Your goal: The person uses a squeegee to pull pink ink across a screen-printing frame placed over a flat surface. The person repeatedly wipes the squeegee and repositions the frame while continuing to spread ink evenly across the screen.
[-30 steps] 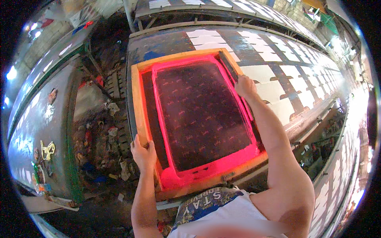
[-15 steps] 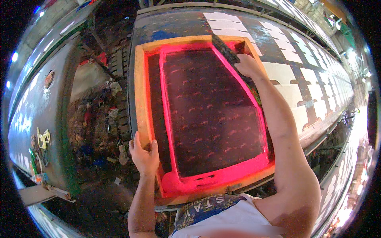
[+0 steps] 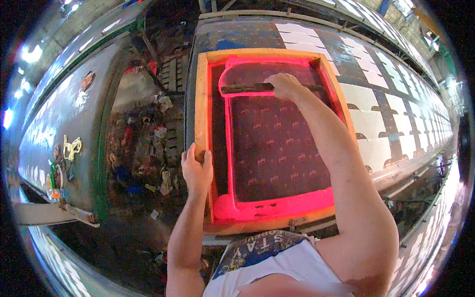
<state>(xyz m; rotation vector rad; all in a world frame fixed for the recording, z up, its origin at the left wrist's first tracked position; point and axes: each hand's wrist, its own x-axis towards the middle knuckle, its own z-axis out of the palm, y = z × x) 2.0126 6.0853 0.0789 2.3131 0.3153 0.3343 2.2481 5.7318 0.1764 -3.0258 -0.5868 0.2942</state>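
Observation:
A wooden-framed printing screen [image 3: 202, 104] lies on a long dark table, its dark mesh [image 3: 277, 148] dotted with rows of small repeated marks. Bright pink ink [image 3: 272, 205] is banked along the near end and runs in lines up the sides. My right hand [image 3: 284, 86] grips a long dark squeegee [image 3: 242, 88], which lies crosswise over the mesh near the far end, with pink ink along its edge. My left hand [image 3: 198, 168] holds the left rail of the frame, thumb on top. My right forearm hides part of the frame's right side.
Rows of pale cut pieces [image 3: 366, 109] lie on the table beyond the screen and to the right. Left of it is a gap with a cluttered floor [image 3: 143, 138], then another long table [image 3: 89, 114] with a yellow tangle [image 3: 72, 147] hanging at its side.
The squeegee has swung from a slanted position at the far right corner to lie across the mesh, moving left and slightly nearer. My left hand stays on the frame rail.

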